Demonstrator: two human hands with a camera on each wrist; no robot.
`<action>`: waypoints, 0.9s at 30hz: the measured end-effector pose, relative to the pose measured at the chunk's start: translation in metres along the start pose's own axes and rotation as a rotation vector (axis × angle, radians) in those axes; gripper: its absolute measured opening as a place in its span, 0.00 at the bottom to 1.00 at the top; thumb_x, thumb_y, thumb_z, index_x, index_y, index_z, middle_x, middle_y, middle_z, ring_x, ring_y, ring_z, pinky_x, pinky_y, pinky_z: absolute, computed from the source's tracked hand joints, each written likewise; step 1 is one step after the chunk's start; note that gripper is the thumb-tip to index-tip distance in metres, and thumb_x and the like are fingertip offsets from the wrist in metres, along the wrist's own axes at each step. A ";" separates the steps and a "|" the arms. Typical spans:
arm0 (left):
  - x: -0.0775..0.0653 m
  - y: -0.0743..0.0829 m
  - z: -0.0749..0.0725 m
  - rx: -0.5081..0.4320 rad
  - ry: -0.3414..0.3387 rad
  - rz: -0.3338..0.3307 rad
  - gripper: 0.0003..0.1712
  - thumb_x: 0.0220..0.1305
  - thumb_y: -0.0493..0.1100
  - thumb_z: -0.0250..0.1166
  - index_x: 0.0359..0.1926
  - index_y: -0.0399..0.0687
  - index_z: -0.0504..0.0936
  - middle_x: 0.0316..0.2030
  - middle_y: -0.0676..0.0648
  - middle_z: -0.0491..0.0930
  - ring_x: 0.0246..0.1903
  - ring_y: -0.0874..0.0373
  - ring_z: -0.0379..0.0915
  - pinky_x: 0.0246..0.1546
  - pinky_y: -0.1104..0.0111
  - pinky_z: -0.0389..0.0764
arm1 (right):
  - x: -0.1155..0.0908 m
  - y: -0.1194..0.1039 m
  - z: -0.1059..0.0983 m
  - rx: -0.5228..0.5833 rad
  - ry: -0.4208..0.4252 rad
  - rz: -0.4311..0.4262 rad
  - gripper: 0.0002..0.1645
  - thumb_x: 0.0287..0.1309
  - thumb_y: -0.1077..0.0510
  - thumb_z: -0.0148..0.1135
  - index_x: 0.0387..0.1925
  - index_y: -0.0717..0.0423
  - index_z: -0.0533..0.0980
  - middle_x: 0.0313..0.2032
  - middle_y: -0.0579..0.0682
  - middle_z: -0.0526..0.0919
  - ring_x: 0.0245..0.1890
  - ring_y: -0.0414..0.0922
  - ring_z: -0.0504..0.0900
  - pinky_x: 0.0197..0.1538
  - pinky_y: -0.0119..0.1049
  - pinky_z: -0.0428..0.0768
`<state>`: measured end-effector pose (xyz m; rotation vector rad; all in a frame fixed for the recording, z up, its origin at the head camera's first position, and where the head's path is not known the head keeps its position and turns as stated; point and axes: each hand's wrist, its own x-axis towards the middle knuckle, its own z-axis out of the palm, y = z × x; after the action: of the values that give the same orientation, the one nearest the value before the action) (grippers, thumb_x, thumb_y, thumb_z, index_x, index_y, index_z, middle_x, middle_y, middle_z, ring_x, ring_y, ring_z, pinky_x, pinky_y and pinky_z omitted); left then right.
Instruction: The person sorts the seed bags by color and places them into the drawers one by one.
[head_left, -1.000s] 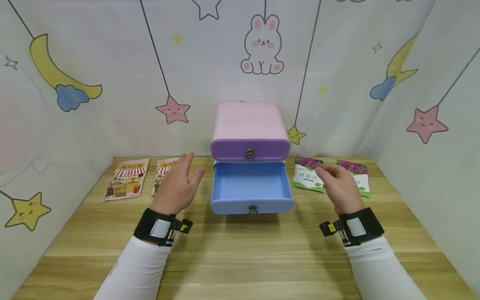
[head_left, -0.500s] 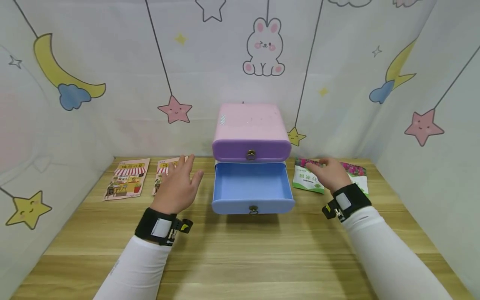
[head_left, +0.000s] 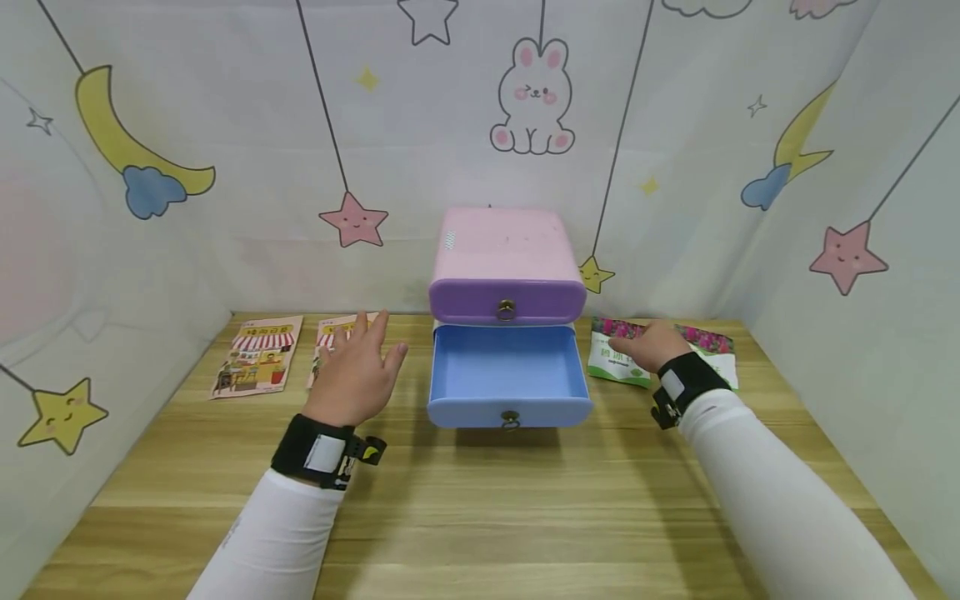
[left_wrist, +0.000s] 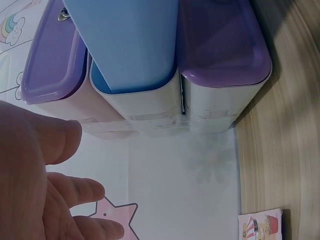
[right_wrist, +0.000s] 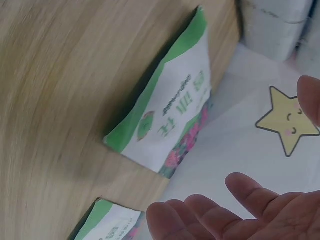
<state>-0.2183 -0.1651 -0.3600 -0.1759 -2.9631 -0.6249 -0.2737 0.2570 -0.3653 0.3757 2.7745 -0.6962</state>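
My left hand (head_left: 352,375) hovers with fingers spread over a pink packet (head_left: 327,333), partly hiding it. It stays left of the small pink drawer unit (head_left: 506,242). The unit's blue drawer (head_left: 510,412) is pulled out and its inside is bare; the purple drawer (head_left: 507,302) above it is pushed in. At the right, my right hand (head_left: 651,346) reaches over a green-and-white packet (head_left: 611,360) printed with pink flowers. In the right wrist view, thumb and fingers are apart beside this packet (right_wrist: 175,95), with nothing between them.
Another pink packet (head_left: 258,358) lies at the far left of the wooden table (head_left: 480,517). A second flower packet (head_left: 718,362) lies at the right, partly behind the right hand. A white cloth (head_left: 420,150) with printed stars and a rabbit rises behind.
My right hand has moved forward and slightly left, from between the two flower packets to over the nearer one. The left hand has stayed nearly in place. The view has shifted slightly.
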 end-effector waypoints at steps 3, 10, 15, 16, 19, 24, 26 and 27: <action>0.000 -0.001 0.000 0.007 -0.002 -0.004 0.39 0.73 0.63 0.38 0.76 0.49 0.47 0.75 0.33 0.41 0.71 0.25 0.32 0.64 0.28 0.35 | 0.007 0.001 0.002 -0.036 -0.007 0.015 0.33 0.58 0.32 0.55 0.31 0.60 0.73 0.20 0.47 0.67 0.21 0.43 0.67 0.25 0.35 0.70; -0.001 -0.003 0.000 0.004 0.001 -0.011 0.39 0.73 0.64 0.37 0.76 0.50 0.48 0.75 0.33 0.42 0.71 0.24 0.32 0.64 0.28 0.36 | 0.015 0.000 0.009 -0.149 -0.006 -0.019 0.32 0.58 0.33 0.56 0.26 0.60 0.78 0.17 0.45 0.67 0.20 0.42 0.69 0.25 0.34 0.70; -0.001 -0.004 0.000 0.006 0.004 -0.005 0.39 0.72 0.65 0.37 0.76 0.50 0.48 0.74 0.32 0.43 0.70 0.23 0.33 0.63 0.27 0.36 | 0.016 -0.004 0.008 -0.324 -0.038 -0.065 0.39 0.61 0.33 0.50 0.40 0.66 0.83 0.39 0.61 0.84 0.38 0.52 0.82 0.41 0.42 0.82; -0.001 -0.004 0.000 0.009 0.007 -0.005 0.39 0.72 0.65 0.37 0.76 0.50 0.48 0.74 0.32 0.43 0.70 0.23 0.34 0.63 0.27 0.37 | 0.016 -0.005 0.007 -0.357 -0.051 -0.074 0.40 0.62 0.33 0.49 0.42 0.67 0.82 0.43 0.64 0.84 0.42 0.54 0.83 0.45 0.44 0.82; 0.000 -0.004 0.001 0.017 0.013 -0.003 0.39 0.73 0.64 0.37 0.76 0.49 0.49 0.74 0.32 0.43 0.70 0.23 0.35 0.62 0.27 0.37 | 0.016 -0.006 0.008 -0.436 -0.075 -0.085 0.41 0.63 0.32 0.47 0.46 0.67 0.81 0.51 0.67 0.81 0.48 0.57 0.82 0.50 0.48 0.81; -0.001 -0.004 0.001 0.027 0.005 -0.004 0.38 0.73 0.63 0.39 0.76 0.49 0.49 0.74 0.32 0.44 0.70 0.24 0.36 0.62 0.27 0.37 | 0.017 -0.007 0.014 -0.479 -0.087 -0.069 0.44 0.61 0.30 0.49 0.51 0.67 0.79 0.55 0.68 0.78 0.52 0.59 0.80 0.51 0.49 0.81; -0.001 -0.004 0.002 0.026 -0.001 -0.003 0.38 0.74 0.61 0.40 0.76 0.48 0.49 0.74 0.32 0.45 0.70 0.24 0.35 0.62 0.26 0.37 | 0.018 -0.009 0.016 -0.470 -0.089 -0.057 0.45 0.60 0.30 0.49 0.53 0.68 0.77 0.57 0.68 0.77 0.54 0.60 0.79 0.52 0.50 0.80; -0.001 -0.004 0.002 0.026 -0.002 -0.003 0.37 0.74 0.60 0.41 0.76 0.48 0.49 0.74 0.32 0.45 0.70 0.24 0.36 0.62 0.26 0.37 | 0.018 -0.009 0.017 -0.465 -0.090 -0.050 0.45 0.60 0.30 0.49 0.54 0.68 0.77 0.57 0.68 0.76 0.55 0.60 0.78 0.53 0.50 0.80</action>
<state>-0.2181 -0.1678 -0.3630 -0.1706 -2.9719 -0.5873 -0.2903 0.2441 -0.3810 0.1734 2.7515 -0.0610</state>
